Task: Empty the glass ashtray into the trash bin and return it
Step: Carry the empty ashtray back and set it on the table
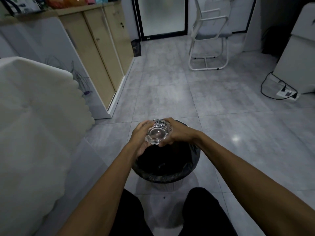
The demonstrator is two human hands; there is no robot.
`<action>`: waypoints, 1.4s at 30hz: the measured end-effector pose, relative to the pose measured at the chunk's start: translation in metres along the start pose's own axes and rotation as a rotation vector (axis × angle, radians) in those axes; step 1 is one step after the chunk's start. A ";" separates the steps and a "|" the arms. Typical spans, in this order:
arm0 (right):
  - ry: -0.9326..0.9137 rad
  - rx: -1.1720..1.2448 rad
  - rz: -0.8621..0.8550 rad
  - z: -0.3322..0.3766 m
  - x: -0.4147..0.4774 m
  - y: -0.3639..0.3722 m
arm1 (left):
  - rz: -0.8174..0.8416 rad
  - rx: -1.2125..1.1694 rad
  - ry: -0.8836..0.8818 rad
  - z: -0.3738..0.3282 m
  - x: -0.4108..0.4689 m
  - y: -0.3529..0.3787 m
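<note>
A clear cut-glass ashtray (157, 133) is held over the round trash bin (163, 176), which is lined with a black bag and stands on the floor in front of my legs. My left hand (139, 138) grips the ashtray's left side and my right hand (177, 132) grips its right side. The ashtray is tipped so that its round base faces me; its opening is turned away and hidden. The inside of the bin is dark and I cannot make out its contents.
A white padded sofa (34, 125) fills the left. Beige cabinets (102, 57) line the left wall. A white folding chair (209, 38) stands at the back. A power strip with cables (286, 94) lies on the grey tiled floor at right.
</note>
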State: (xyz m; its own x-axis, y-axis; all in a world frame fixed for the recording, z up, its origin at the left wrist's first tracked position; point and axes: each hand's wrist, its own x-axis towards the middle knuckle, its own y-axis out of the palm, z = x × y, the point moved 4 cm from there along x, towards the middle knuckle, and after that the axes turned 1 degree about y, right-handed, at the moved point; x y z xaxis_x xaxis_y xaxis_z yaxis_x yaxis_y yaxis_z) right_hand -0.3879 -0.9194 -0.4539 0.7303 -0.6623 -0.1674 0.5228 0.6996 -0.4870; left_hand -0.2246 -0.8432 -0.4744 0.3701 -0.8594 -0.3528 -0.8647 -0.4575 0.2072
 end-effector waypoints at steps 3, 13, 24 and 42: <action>0.066 0.134 0.006 0.007 0.004 0.001 | -0.019 0.013 -0.010 -0.010 0.005 -0.002; 0.113 0.178 -0.009 0.105 0.001 -0.023 | -0.077 -0.006 -0.072 -0.102 -0.028 -0.005; 0.118 0.192 0.022 0.313 -0.071 -0.107 | -0.139 -0.075 -0.101 -0.281 -0.141 0.017; -0.101 0.007 0.216 0.640 -0.145 -0.118 | -0.319 -0.256 0.058 -0.524 -0.370 -0.047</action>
State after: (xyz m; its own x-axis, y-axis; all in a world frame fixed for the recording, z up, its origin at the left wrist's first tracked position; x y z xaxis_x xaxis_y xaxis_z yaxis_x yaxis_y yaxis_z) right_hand -0.2738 -0.7345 0.1763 0.8657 -0.4671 -0.1801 0.3524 0.8241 -0.4436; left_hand -0.1427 -0.6232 0.1246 0.6310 -0.6732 -0.3856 -0.5938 -0.7390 0.3183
